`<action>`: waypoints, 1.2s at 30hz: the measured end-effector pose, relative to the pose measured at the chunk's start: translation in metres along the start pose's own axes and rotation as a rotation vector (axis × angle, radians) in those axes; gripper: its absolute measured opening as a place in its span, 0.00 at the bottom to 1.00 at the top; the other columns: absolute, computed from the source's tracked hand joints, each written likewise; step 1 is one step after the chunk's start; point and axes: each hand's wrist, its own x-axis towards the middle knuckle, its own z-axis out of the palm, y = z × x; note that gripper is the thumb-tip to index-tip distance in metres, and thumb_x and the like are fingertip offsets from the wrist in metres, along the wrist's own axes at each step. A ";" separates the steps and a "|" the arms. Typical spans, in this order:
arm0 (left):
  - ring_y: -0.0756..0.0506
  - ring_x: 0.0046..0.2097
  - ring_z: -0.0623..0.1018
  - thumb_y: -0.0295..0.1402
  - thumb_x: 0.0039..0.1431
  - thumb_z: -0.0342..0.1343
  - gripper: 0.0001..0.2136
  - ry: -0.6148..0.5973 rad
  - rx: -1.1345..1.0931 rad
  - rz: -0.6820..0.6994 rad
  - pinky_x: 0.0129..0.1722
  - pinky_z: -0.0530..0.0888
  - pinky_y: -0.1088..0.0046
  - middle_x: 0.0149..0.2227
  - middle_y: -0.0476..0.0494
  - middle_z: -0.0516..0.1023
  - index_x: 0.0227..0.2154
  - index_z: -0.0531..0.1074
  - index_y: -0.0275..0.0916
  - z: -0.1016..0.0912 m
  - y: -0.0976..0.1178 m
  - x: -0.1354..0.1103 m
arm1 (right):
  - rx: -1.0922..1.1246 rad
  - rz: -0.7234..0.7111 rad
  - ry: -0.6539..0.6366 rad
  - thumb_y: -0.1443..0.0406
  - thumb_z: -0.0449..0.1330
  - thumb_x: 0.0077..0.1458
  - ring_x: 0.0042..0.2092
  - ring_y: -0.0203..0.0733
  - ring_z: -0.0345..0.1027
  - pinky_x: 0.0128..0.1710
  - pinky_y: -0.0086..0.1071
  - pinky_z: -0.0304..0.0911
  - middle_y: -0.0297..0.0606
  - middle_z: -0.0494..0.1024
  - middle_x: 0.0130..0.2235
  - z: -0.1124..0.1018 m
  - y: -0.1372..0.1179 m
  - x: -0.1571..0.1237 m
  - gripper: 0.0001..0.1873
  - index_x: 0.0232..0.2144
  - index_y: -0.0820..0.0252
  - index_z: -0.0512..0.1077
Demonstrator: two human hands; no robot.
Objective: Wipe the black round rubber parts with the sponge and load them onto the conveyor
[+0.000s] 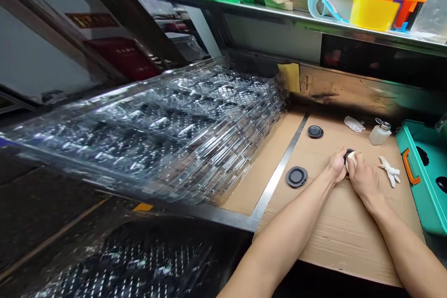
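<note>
My left hand (337, 165) is closed round a small black round part (348, 153) held just above the cardboard sheet (335, 233). Pressed against that part is a white wad of cloth (352, 161), pinched in my right hand (363, 178). The two hands touch each other. Two more black round parts lie flat on the cardboard: one (296, 176) to the left of my hands, another (315, 132) farther back.
A tall tilted stack of clear plastic blister trays (167, 121) fills the left. A small white dispenser bottle (379, 132), a crumpled white cloth (354, 124) and a white glove-like rag (390, 171) lie behind my hands. A teal bin (424, 186) stands at right. A shelf above carries a yellow box (373, 11).
</note>
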 end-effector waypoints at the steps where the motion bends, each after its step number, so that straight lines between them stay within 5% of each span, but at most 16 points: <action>1: 0.44 0.43 0.79 0.36 0.69 0.48 0.14 0.000 0.003 -0.010 0.51 0.74 0.65 0.37 0.38 0.79 0.34 0.74 0.34 0.000 0.000 0.000 | -0.012 -0.012 -0.003 0.53 0.46 0.70 0.31 0.45 0.71 0.30 0.32 0.51 0.47 0.79 0.36 0.000 -0.001 0.000 0.20 0.51 0.59 0.68; 5: 0.44 0.43 0.79 0.37 0.69 0.49 0.14 -0.017 0.030 -0.022 0.50 0.74 0.64 0.38 0.37 0.79 0.35 0.75 0.33 -0.001 -0.002 0.002 | -0.015 0.071 0.025 0.54 0.45 0.70 0.30 0.45 0.70 0.31 0.32 0.52 0.47 0.79 0.33 0.002 -0.001 0.000 0.21 0.52 0.61 0.67; 9: 0.45 0.40 0.79 0.36 0.69 0.49 0.14 0.006 0.048 -0.018 0.48 0.74 0.68 0.36 0.37 0.79 0.32 0.74 0.33 -0.002 0.000 0.004 | 0.026 -0.022 -0.010 0.53 0.46 0.70 0.32 0.46 0.72 0.31 0.33 0.53 0.48 0.80 0.38 0.008 -0.002 -0.002 0.21 0.53 0.61 0.67; 14: 0.48 0.37 0.79 0.35 0.70 0.48 0.09 0.079 0.067 0.228 0.41 0.75 0.70 0.40 0.39 0.79 0.40 0.71 0.35 -0.006 0.026 -0.001 | 0.074 -0.047 0.020 0.53 0.46 0.70 0.40 0.47 0.71 0.39 0.34 0.58 0.44 0.80 0.39 0.005 0.007 -0.001 0.20 0.50 0.57 0.71; 17: 0.47 0.36 0.80 0.38 0.69 0.51 0.09 0.127 0.119 0.261 0.35 0.74 0.72 0.41 0.40 0.79 0.45 0.69 0.39 -0.006 0.039 -0.005 | 0.083 -0.135 0.150 0.54 0.46 0.70 0.47 0.49 0.67 0.47 0.39 0.57 0.45 0.78 0.45 0.000 0.017 -0.001 0.19 0.45 0.54 0.74; 20: 0.47 0.31 0.79 0.45 0.66 0.53 0.15 0.132 0.207 0.201 0.27 0.70 0.75 0.37 0.39 0.78 0.45 0.69 0.39 -0.002 0.040 -0.011 | 0.001 -0.010 0.279 0.57 0.51 0.67 0.50 0.54 0.63 0.49 0.45 0.57 0.50 0.76 0.50 -0.002 0.036 0.000 0.16 0.45 0.56 0.75; 24: 0.45 0.26 0.76 0.46 0.69 0.43 0.19 0.055 0.193 0.029 0.23 0.68 0.73 0.32 0.36 0.77 0.42 0.70 0.34 0.004 0.035 -0.016 | -0.044 0.154 0.125 0.63 0.53 0.63 0.47 0.55 0.67 0.46 0.45 0.60 0.54 0.78 0.44 0.002 0.064 0.007 0.13 0.41 0.60 0.76; 28: 0.44 0.28 0.77 0.39 0.68 0.43 0.16 0.024 0.203 -0.084 0.24 0.70 0.73 0.33 0.33 0.78 0.42 0.71 0.32 0.006 0.028 -0.019 | 0.243 0.054 0.065 0.65 0.50 0.64 0.44 0.48 0.72 0.44 0.38 0.63 0.47 0.80 0.41 0.006 0.071 0.015 0.14 0.41 0.59 0.75; 36: 0.44 0.29 0.79 0.47 0.70 0.39 0.26 -0.103 0.215 -0.391 0.28 0.76 0.72 0.34 0.27 0.79 0.39 0.73 0.28 0.008 0.005 -0.022 | 0.605 -0.068 0.122 0.60 0.53 0.64 0.40 0.42 0.73 0.42 0.32 0.65 0.41 0.81 0.40 -0.008 0.054 0.012 0.13 0.39 0.59 0.75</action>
